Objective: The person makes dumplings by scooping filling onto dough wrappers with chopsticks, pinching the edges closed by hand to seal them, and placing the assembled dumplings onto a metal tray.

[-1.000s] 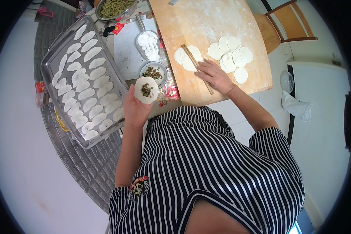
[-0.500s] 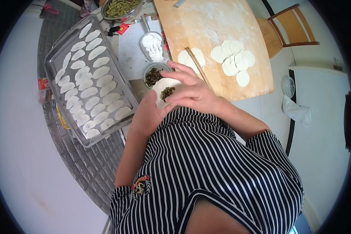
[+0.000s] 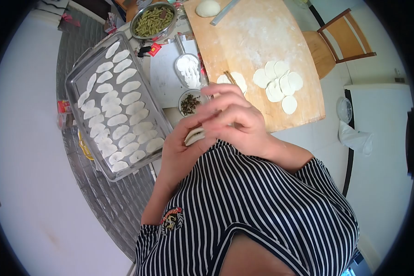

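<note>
A half-folded dumpling (image 3: 195, 136) sits between both my hands, its pale wrapper bent over. Around its left side, my left hand (image 3: 179, 146) is closed with thumb and fingers. My right hand (image 3: 241, 120) pinches at its right end, and its fingers cover much of the wrapper. Just beyond the hands is a bowl of dark chopped filling (image 3: 188, 104), partly hidden by my right fingers. Past my right hand, chopsticks (image 3: 229, 77) lie over a few round wrappers (image 3: 239, 81) on the wooden board (image 3: 262, 37).
At left stands a metal tray (image 3: 163, 120) with rows of dumplings (image 3: 117, 120). A scoop of flour (image 3: 187, 66) lies on white paper. More wrappers (image 3: 289, 105), a dough ball (image 3: 208, 8) and a grey flat bar (image 3: 224, 12) are on the board. Green pods (image 3: 154, 22) fill a bowl behind.
The wrapper, held open with filling showing, is now folded over and the filling is hidden. Both hands have closed in around it. The view has shifted, bringing the dough ball into sight.
</note>
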A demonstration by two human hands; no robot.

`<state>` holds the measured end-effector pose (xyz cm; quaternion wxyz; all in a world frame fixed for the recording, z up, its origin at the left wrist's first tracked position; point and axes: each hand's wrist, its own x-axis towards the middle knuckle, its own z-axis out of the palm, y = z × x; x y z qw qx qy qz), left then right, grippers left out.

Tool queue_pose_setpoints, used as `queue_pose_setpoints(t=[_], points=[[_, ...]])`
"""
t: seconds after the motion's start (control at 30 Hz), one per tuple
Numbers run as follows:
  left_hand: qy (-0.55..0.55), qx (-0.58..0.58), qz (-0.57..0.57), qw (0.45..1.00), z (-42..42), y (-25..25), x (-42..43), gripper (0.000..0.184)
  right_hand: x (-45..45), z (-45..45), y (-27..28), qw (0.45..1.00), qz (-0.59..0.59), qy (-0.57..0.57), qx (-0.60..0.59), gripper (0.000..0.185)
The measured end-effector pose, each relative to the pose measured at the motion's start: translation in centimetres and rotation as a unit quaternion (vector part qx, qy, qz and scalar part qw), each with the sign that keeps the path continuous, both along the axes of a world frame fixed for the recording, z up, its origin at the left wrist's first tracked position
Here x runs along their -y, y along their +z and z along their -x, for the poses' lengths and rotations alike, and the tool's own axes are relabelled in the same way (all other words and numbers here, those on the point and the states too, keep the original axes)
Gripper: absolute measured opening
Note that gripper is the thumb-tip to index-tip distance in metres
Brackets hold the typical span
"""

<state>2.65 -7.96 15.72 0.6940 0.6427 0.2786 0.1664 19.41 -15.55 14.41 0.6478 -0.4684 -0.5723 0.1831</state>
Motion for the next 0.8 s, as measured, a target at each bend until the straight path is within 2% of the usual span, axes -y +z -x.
queue_pose_setpoints(t=[0.03,0.07,0.1,0.13,0.17,0.23,0.3,0.33,0.37,0.43,0.47,0.5,0.57,0.6,0.67,0.7,0.73,0.77,0.8], points=[[0.002,0.091,0.060,0.994,-0.2,-0.4,-0.1,0.038,0.2,-0.2,0.3,0.999,-0.023,0.034,-0.008,0.014],[-0.029,0.151,0.076,0.985,-0.4,-0.7,-0.6,0.048,0.4,-0.3,0.9,0.998,-0.022,0.050,-0.025,0.014],[-0.036,0.149,0.075,0.985,-0.6,-1.2,-1.3,0.048,0.5,-0.2,1.0,0.998,-0.025,0.043,-0.026,0.014],[-0.074,0.162,-0.074,0.981,-0.9,-1.6,-2.1,0.052,0.5,0.0,1.1,0.997,-0.015,0.055,-0.044,0.015],[-0.109,0.174,-0.220,0.954,-1.3,-1.7,-2.6,0.057,0.6,0.0,1.1,0.996,-0.004,0.067,-0.061,0.016],[-0.097,0.167,-0.247,0.950,-2.0,-1.4,-2.0,0.051,0.5,-0.4,-0.3,0.992,-0.021,0.125,-0.028,0.028],[-0.026,0.146,-0.003,0.989,-2.0,-0.9,-1.0,0.044,0.8,0.8,-0.1,0.962,0.073,0.140,-0.224,0.077],[0.009,0.180,0.048,0.982,-2.6,-1.4,-0.3,0.043,0.7,0.7,-0.1,0.949,0.103,0.171,-0.246,0.093],[0.009,0.179,0.050,0.982,-2.7,-1.5,-0.2,0.043,0.6,0.7,0.0,0.934,0.133,0.200,-0.266,0.110],[0.043,0.154,0.122,0.980,-2.8,-1.6,-0.1,0.044,0.1,1.2,-1.0,0.925,0.162,0.232,-0.253,0.109],[0.022,0.128,0.120,0.984,-2.8,-1.3,-0.2,0.047,0.1,1.7,-1.3,0.923,0.140,0.225,-0.279,0.101],[0.023,0.128,0.123,0.984,-2.7,-1.4,-0.1,0.047,-0.1,1.8,-1.3,0.922,0.143,0.225,-0.280,0.101],[0.027,0.099,0.072,0.992,-2.4,-1.8,0.2,0.050,-0.2,2.0,-1.0,0.928,0.116,0.217,-0.279,0.082],[0.030,0.099,0.074,0.992,-2.1,-2.0,0.3,0.050,-0.4,2.2,-1.1,0.927,0.118,0.219,-0.279,0.082],[0.096,0.131,0.127,0.979,-1.5,-2.3,0.4,0.051,-1.1,2.5,-1.1,0.934,0.152,0.206,-0.249,0.055],[0.128,0.147,0.152,0.969,-1.3,-2.3,0.4,0.051,-1.5,2.9,-1.0,0.933,0.152,0.210,-0.249,0.055],[0.174,0.129,0.158,0.963,-1.4,-1.8,0.4,0.050,-1.7,3.4,-0.9,0.951,0.161,0.166,-0.204,0.047],[0.177,0.131,0.159,0.963,-0.7,-1.5,-0.3,0.050,-2.0,3.8,-0.6,0.965,0.168,0.120,-0.159,0.042],[0.133,0.051,0.090,0.986,0.2,-1.3,-1.2,0.049,-2.4,3.9,-0.4,0.965,0.170,0.123,-0.156,0.042]])
